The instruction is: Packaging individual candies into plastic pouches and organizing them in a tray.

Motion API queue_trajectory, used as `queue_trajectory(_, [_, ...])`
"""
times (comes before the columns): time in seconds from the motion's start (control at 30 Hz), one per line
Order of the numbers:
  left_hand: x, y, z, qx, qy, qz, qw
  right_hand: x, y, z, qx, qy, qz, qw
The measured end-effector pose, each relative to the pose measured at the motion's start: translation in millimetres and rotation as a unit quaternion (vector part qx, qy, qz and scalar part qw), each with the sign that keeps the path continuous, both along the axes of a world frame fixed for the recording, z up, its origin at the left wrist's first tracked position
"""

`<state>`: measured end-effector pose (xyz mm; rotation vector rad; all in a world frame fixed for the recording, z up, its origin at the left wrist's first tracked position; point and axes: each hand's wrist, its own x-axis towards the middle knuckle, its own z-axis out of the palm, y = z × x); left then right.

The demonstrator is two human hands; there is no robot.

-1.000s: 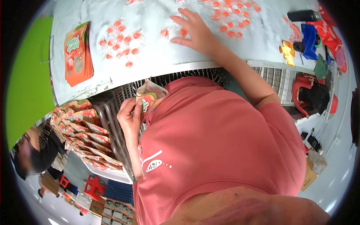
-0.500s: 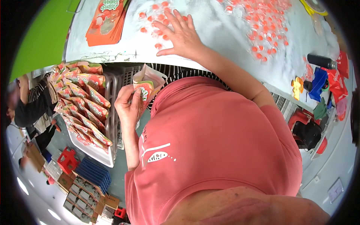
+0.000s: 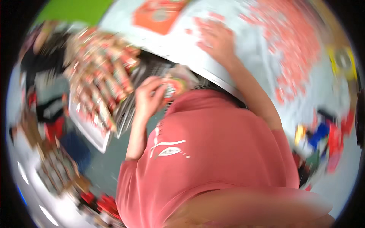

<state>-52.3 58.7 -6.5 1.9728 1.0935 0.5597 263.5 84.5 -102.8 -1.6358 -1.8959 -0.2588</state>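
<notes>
My left hand (image 3: 148,97) is closed on the side of a red and green candy pouch (image 3: 174,87), held upright just off the table's near edge. Its pale mouth gapes toward the tabletop. On the white table (image 3: 251,72), my right hand (image 3: 218,41) lies over a small group of clear-wrapped red candies (image 3: 216,16). Its fingers are blurred, but they look stretched out with the thumb apart, touching the candies. A bigger spread of the same candies (image 3: 292,38) covers the table further right.
Flat orange-red pouches (image 3: 157,17) lie stacked at the far table edge. To my left, a white crate (image 3: 89,136) holds rows of filled pouches (image 3: 100,72). A yellow tape roll (image 3: 342,62) and a blue object (image 3: 318,135) sit at the right. Another person's dark clothing (image 3: 45,64) shows far left.
The whole view has turned and blurred, so table and crate appear shifted. My right hand's fingers look closer together than before and have drawn in over the candies. My left hand still grips the pouch.
</notes>
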Motion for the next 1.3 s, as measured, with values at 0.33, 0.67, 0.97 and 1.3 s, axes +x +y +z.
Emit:
queue_trajectory(0.33, [6,-17,1,0.079,-0.090,0.053,0.991,8,-5,8,-0.020,-0.068,-0.020,0.997])
queue_trajectory(0.67, [43,23,18,0.100,-0.071,0.048,0.991,42,17,6,0.071,0.156,-0.041,0.984])
queue_trajectory(0.97, [95,55,33,0.122,-0.026,-0.007,0.992,41,0,118,-0.092,0.812,-0.026,0.575])
queue_trajectory(1.3, [141,81,27,0.132,-0.041,-0.046,0.989,19,29,117,0.013,0.796,0.058,0.603])
